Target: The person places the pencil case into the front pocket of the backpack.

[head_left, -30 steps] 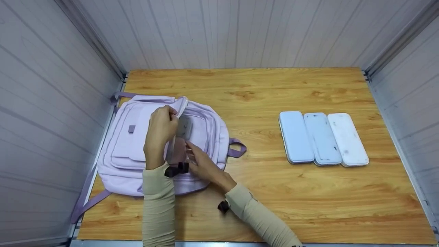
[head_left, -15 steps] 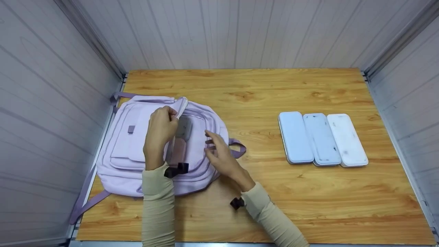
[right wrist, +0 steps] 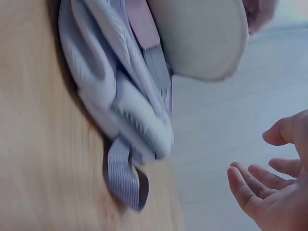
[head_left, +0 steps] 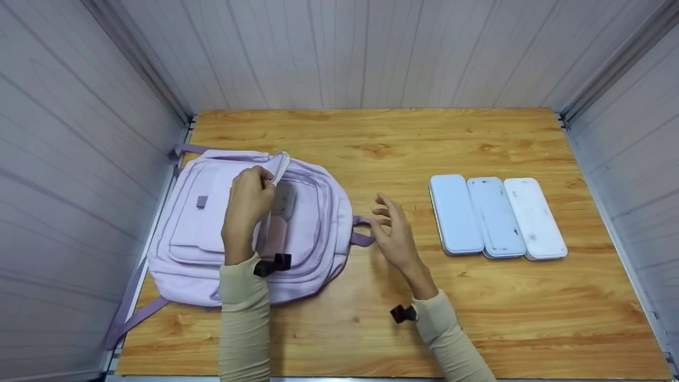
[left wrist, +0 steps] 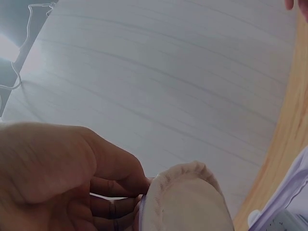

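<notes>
A lilac backpack lies on the left side of the table with its front pocket unzipped. My left hand pinches the edge of the pocket flap and holds it raised; the flap's pale lining faces the left wrist camera. Inside the pocket lie a grey case and a pink case, end to end and partly hidden by the flap. To the right of the bag, near its carry loop, my right hand hovers with fingers loosely bent and nothing in them.
Three flat cases with rounded corners lie side by side on the right: light blue, scuffed blue and white. Pale panel walls bound the table at the back and sides. A shoulder strap trails at the left edge.
My right hand has withdrawn from the pocket and moved right, past the bag's carry loop, bringing nothing along. My left hand still holds the flap in the same place.
</notes>
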A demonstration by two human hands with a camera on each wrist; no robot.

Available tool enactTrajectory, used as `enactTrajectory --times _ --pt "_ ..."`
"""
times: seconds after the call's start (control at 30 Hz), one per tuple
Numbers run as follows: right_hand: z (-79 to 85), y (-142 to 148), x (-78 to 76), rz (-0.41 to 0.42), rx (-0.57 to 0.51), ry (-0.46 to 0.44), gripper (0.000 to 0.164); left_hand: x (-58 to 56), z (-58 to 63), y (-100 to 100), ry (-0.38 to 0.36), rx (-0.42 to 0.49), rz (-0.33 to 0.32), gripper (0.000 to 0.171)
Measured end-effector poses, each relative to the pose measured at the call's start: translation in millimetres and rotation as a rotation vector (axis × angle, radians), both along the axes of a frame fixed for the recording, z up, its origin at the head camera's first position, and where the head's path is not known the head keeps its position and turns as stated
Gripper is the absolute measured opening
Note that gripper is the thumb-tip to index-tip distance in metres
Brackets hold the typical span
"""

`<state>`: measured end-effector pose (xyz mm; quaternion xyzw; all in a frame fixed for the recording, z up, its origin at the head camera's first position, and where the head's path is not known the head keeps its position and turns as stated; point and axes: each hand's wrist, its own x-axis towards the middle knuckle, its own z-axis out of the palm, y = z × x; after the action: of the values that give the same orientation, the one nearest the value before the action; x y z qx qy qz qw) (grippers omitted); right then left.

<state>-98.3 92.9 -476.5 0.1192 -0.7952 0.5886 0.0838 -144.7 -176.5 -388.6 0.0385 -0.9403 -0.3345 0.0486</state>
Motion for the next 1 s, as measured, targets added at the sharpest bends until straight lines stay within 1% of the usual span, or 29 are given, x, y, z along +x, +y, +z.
enactTrajectory --times 0.17,0.33,0.47,0.6,0.77,0.87,1.0 --pt "-5.7 19 2.6 -0.056 -0.023 -0.026 0.05 0.8 -0.6 -1 -0.004 0.001 0.006 0.024" --pt "-11.8 37 4.7 -0.109 -0.014 -0.048 0.051 0.8 -1.0 -1 -0.004 0.007 0.004 0.025" --pt "-30.6 58 0.8 -0.163 -0.011 -0.084 0.054 0.7 -0.6 -1 0.008 0.012 0.003 0.025" --pt "-48.4 80 -2.4 -0.235 -0.02 -0.125 0.057 0.6 -0.8 -1 0.021 0.011 0.002 0.024" --pt "-55.7 104 1.7 -0.314 0.045 -0.173 0.06 0.5 -1.1 -1 0.026 0.012 0.004 0.023" --pt "-57.2 116 6.6 -0.345 0.082 -0.201 0.062 0.5 -1.5 -1 0.031 0.013 0.006 0.023" --pt "-60.6 128 11.8 -0.381 0.1 -0.229 0.064 0.5 -1.7 -2 0.029 0.015 0.007 0.023"
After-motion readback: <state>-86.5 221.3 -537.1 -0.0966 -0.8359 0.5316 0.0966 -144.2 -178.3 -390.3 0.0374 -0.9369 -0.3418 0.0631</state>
